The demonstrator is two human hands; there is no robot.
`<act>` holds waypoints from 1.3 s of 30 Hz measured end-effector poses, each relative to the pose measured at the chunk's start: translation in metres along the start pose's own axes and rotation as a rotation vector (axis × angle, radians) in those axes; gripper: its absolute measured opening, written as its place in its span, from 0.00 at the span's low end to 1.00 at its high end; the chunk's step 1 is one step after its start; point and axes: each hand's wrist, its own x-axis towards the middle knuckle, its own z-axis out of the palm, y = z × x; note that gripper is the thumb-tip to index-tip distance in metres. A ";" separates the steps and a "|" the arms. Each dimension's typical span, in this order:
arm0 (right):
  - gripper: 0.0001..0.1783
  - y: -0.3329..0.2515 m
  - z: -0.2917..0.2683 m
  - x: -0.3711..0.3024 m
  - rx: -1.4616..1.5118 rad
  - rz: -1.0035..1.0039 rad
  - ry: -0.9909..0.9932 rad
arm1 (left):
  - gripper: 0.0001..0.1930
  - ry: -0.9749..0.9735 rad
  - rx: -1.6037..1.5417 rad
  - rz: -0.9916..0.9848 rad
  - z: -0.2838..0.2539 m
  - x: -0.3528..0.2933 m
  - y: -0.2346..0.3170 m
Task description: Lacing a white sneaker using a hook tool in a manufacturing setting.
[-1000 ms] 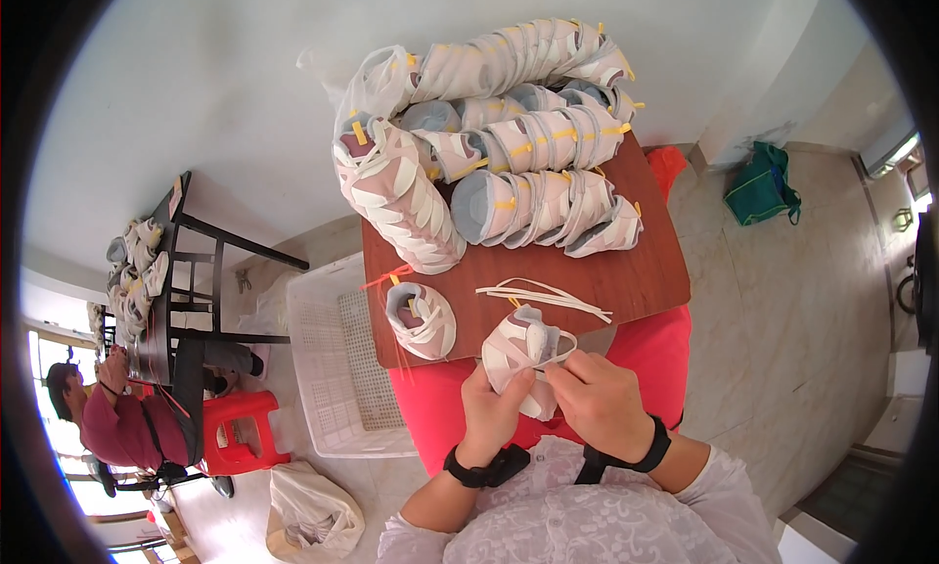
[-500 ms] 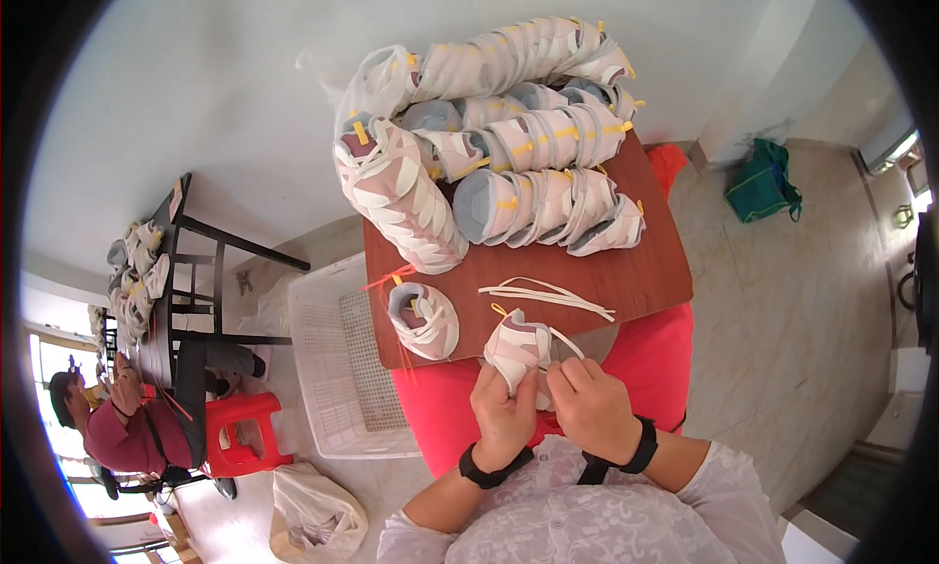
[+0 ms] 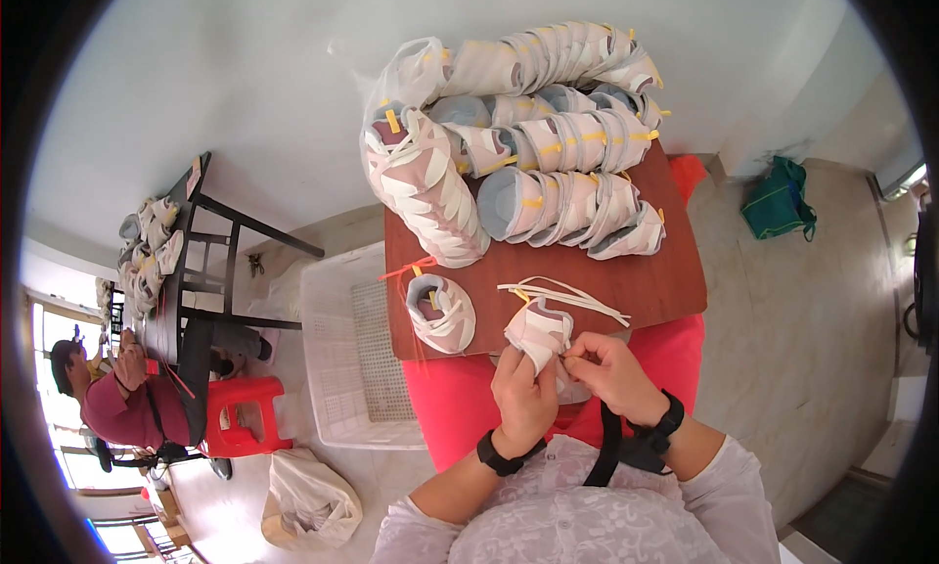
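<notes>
My left hand (image 3: 525, 393) is closed round a small pink and white shoe upper (image 3: 540, 331) with a yellow pull tab, at the table's front edge. My right hand (image 3: 611, 373) pinches with thumb and forefinger at the upper's right side; what sits between those fingertips is hidden. Just beyond the upper, several loose white shoelaces (image 3: 567, 298) lie on the brown table (image 3: 665, 285). Left of them stands a laced shoe upper (image 3: 442, 315) with an orange-red string beside it.
Nested rows of shoe uppers (image 3: 572, 207) cover the table's far part, one column in a clear plastic bag (image 3: 416, 70). A white crate (image 3: 362, 359) stands on the left, near a red stool (image 3: 245, 412) and a seated person (image 3: 137, 403). A green bag (image 3: 780, 202) lies on the right floor.
The view has shifted, so the table sits further right. A white lace end that stuck out by my right hand no longer shows. My right hand has turned, its fingertips still against the upper.
</notes>
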 end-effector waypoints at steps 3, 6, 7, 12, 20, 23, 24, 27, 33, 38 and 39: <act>0.07 0.001 0.013 -0.006 -1.123 -0.657 0.277 | 0.14 -0.030 0.004 0.022 0.003 0.004 -0.006; 0.06 0.000 0.013 -0.004 -1.229 -0.769 0.275 | 0.14 -0.039 0.017 0.012 0.003 0.003 -0.011; 0.05 0.003 0.011 -0.002 -1.242 -0.791 0.265 | 0.14 -0.040 0.017 0.014 0.003 0.005 -0.011; 0.03 0.013 -0.001 0.009 -0.414 -0.305 0.119 | 0.12 -0.085 0.039 0.012 0.002 0.008 -0.005; 0.06 0.014 0.000 0.012 -0.446 -0.293 0.117 | 0.13 -0.084 0.061 -0.005 0.004 0.006 -0.009; 0.03 0.018 -0.004 0.015 -0.109 -0.077 0.043 | 0.13 -0.089 0.066 -0.001 0.005 0.006 -0.011; 0.03 0.014 -0.001 0.013 -0.109 -0.076 0.042 | 0.14 -0.110 0.068 -0.006 0.005 0.007 -0.013; 0.03 0.007 0.005 0.007 -1.258 -0.773 0.209 | 0.14 -0.118 0.091 -0.039 0.005 0.006 -0.015; 0.06 0.004 -0.001 0.015 0.172 0.193 -0.014 | 0.13 -0.074 0.072 0.048 0.008 0.006 -0.019; 0.05 0.005 0.009 0.004 -1.045 -0.511 0.254 | 0.12 -0.120 -0.047 -0.069 0.008 0.014 -0.018; 0.05 0.003 0.010 0.001 -1.048 -0.517 0.250 | 0.12 -0.141 -0.119 -0.122 0.008 0.015 -0.019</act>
